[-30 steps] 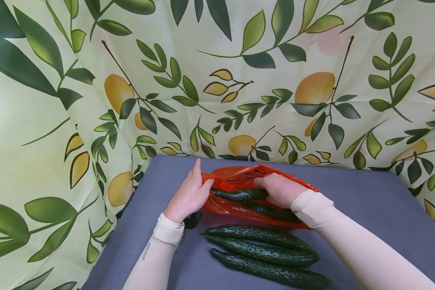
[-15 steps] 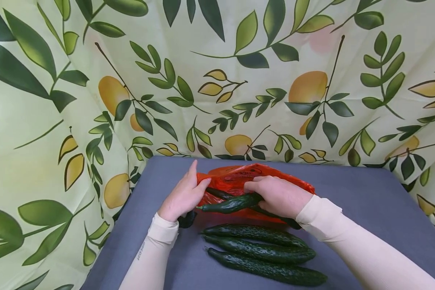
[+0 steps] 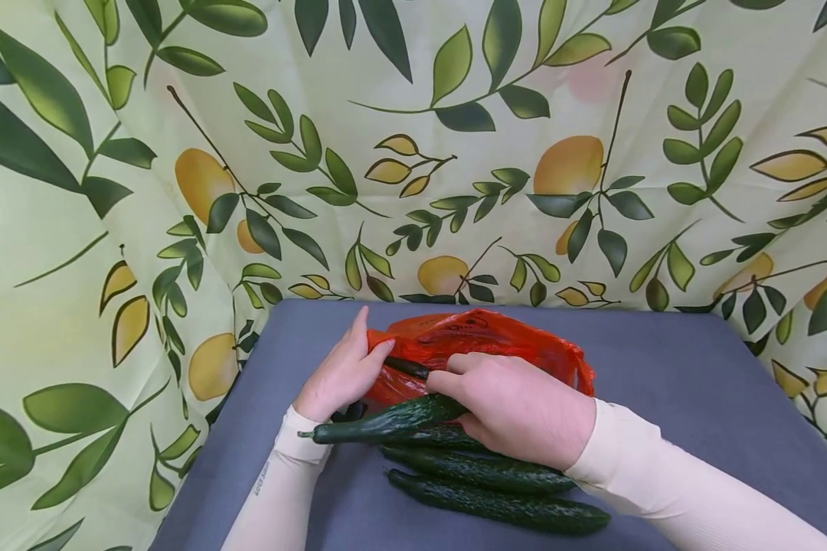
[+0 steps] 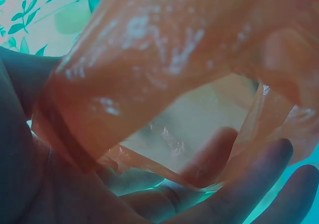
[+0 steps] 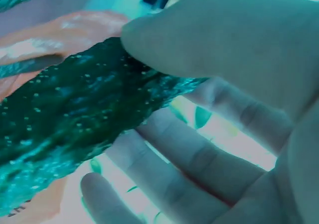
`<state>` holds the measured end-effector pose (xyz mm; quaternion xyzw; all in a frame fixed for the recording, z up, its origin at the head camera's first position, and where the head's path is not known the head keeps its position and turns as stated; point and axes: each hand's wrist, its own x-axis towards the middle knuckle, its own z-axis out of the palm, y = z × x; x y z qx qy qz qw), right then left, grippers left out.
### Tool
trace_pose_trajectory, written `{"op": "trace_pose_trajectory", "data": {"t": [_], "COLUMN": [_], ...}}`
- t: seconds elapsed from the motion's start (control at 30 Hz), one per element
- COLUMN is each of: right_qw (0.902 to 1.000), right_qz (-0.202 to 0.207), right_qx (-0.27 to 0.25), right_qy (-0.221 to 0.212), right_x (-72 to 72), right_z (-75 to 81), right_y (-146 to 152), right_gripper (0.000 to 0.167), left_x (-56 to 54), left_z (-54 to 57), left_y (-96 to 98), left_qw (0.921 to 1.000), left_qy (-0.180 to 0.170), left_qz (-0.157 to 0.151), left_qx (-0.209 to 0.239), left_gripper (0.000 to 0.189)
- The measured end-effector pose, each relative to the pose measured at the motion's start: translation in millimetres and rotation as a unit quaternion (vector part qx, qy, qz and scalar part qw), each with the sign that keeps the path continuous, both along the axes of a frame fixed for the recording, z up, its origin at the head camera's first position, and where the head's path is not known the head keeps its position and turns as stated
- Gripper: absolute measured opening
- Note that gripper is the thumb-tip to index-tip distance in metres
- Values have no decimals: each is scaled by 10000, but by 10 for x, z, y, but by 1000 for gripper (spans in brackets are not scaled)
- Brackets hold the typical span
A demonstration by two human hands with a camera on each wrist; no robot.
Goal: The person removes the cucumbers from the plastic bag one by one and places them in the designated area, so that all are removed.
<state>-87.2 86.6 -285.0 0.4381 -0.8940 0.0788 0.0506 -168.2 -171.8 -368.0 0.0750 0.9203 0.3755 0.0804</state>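
My right hand (image 3: 517, 405) grips a long dark green cucumber (image 3: 379, 422) in front of the mouth of a red plastic bag (image 3: 485, 330). The cucumber's stem end points left. In the right wrist view, the thumb lies on one side of the bumpy cucumber (image 5: 65, 104) and the fingers on the other. My left hand (image 3: 341, 375) holds the bag's left rim, thumb toward me and index finger pointing up. The left wrist view has the bag's film (image 4: 144, 50) stretched across that hand. Another cucumber (image 3: 408, 368) is partly visible inside the bag.
Three cucumbers lie side by side on the grey tabletop (image 3: 661, 375) before the bag: a rear one (image 3: 441, 436) partly hidden, a middle one (image 3: 478, 468) and a front one (image 3: 503, 505). A leaf-and-fruit patterned cloth (image 3: 413, 229) stands behind and at the left.
The right hand has drawn the gripped cucumber out of the bag, toward me and to the left. The left hand keeps its hold on the bag's rim.
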Motion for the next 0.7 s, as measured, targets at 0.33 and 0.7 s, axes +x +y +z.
{"op": "trace_pose_trajectory", "data": {"t": [0.33,0.7], "right_qw": [9998,9972], "right_qz": [-202,-734], "right_qx": [57,140], "right_qy": [18,-94], "right_x": [421,557], "right_z": [26,-353], "right_y": [-77,78], "right_gripper": [36,35], "left_x": [6,17], "left_z": [-24,-31], "left_y": [34,35], "left_qw": [9997,9996], "left_qy": [159,14], "left_qz": [-184,-260], "left_qx": [-62,-101], "left_gripper": [88,90]}}
